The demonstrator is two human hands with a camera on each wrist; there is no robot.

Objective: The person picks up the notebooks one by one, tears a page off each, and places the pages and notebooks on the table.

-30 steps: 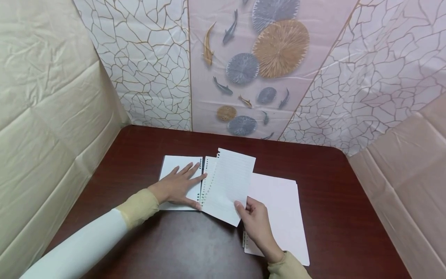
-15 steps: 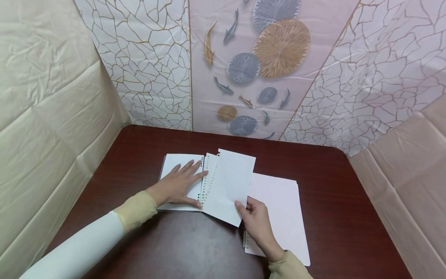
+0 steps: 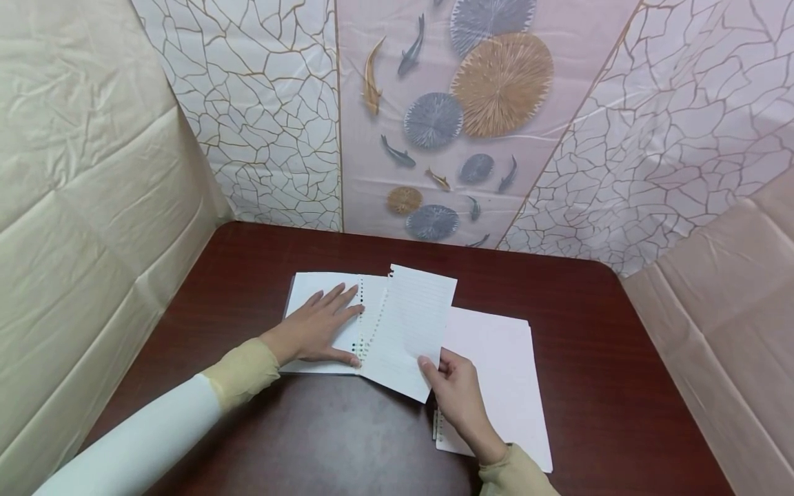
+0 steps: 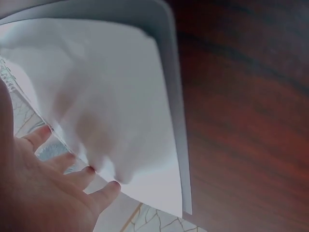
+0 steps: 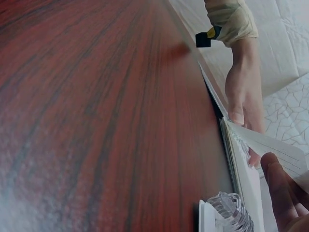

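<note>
An open loose-leaf notebook [image 3: 310,286] lies on the table, punched holes running down its middle. My left hand [image 3: 313,334] presses on its left page with fingers spread, thumb and fingertips along the row of holes. In the left wrist view, the palm [image 4: 48,193] shows beside the white page [image 4: 140,121] and its grey cover [image 4: 176,101]. My right hand [image 3: 455,389] pinches the lower right corner of a lined sheet [image 3: 412,324] between thumb and fingers. That sheet is tilted and lifted, its punched left edge slanting from the spine over the page beneath.
Right of the notebook lies a larger white pad [image 3: 505,386], partly under the right hand and sheet, with clear rings [image 5: 231,212] at its edge. The dark red table [image 3: 347,441] is bounded by a patterned cloth [image 3: 273,138] behind and beige cloth at the sides.
The page under the lined sheet has settled against the spine, and the dark gap there has closed. The left fingertips have shifted slightly; the right hand keeps its pinch almost in place.
</note>
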